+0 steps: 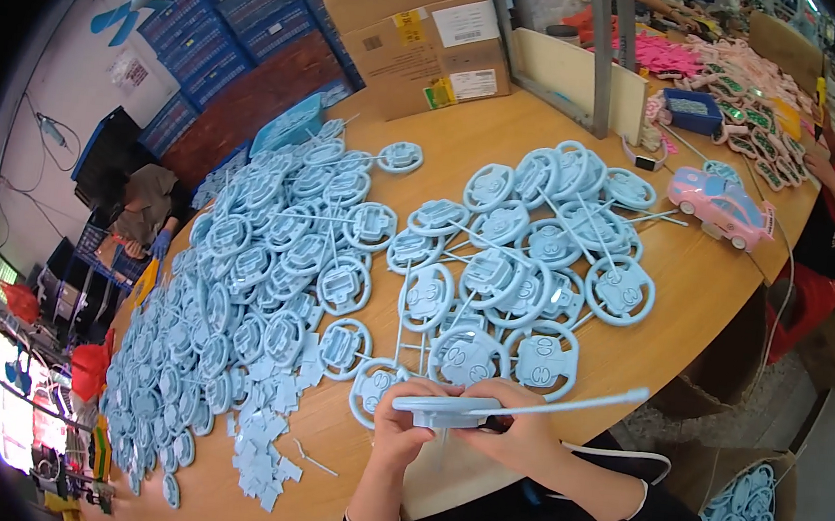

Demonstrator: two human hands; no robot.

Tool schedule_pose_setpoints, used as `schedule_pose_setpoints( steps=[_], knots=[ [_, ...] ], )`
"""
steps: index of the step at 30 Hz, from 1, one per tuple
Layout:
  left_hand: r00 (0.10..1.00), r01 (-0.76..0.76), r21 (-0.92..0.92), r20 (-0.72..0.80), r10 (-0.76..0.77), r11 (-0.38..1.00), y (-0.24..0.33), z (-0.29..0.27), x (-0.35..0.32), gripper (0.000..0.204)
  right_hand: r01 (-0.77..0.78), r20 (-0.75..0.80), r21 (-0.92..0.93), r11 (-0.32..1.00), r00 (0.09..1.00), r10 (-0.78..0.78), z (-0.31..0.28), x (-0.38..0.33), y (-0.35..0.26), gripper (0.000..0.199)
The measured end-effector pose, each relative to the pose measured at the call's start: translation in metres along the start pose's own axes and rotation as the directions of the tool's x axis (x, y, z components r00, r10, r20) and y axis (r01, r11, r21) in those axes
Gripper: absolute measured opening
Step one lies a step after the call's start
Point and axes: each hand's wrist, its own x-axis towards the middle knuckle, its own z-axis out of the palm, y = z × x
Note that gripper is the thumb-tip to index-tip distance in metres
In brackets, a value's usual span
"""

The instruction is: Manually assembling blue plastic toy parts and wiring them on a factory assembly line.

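Between my two hands, near the table's front edge, is a light blue plastic toy steering wheel (438,411), turned edge-on. A long thin blue rod (575,403) sticks out from it to the right. My left hand (401,428) is closed round the wheel's left rim. My right hand (524,440) grips its right side beside the rod, and something small and dark shows by those fingers, too hidden to name. Just beyond my hands lies a loose group of similar wheels (469,356), several with rods attached. Small flat blue plastic pieces (264,447) are scattered to the left.
A large heap of blue wheels (235,273) covers the table's left side. A cardboard box (414,34) stands at the back, a pink toy car (721,206) at the right. Below right, an open carton (787,497) holds more wheels. Other people work at left and far right.
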Motion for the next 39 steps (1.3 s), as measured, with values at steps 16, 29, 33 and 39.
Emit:
schedule_pose_setpoints(
  steps=[16, 29, 33, 39],
  knots=[
    [0.894, -0.272, 0.292, -0.276, 0.353, 0.917, 0.056, 0.005, 0.004, 0.049, -0.212, 0.065, 0.323, 0.922, 0.977, 0.202, -0.033, 0.0, -0.014, 0.054],
    [0.945, -0.322, 0.748, 0.216, 0.246, 0.58, 0.059, 0.066, -0.002, 0.03, -0.109, 0.167, 0.012, 0.994, 0.98, 0.105, -0.037, -0.008, 0.002, 0.032],
    [0.925, -0.362, 0.787, 0.24, 0.293, 0.5, 0.06, 0.065, -0.006, 0.029, -0.218, 0.18, 0.158, 0.963, 0.965, 0.189, -0.032, -0.012, 0.007, 0.03],
    [0.976, -0.101, 0.817, -0.028, 0.215, 0.567, 0.06, 0.072, -0.017, 0.027, -0.267, 0.236, 0.124, 0.956, 0.943, 0.233, -0.026, -0.012, 0.003, 0.029]
  ],
)
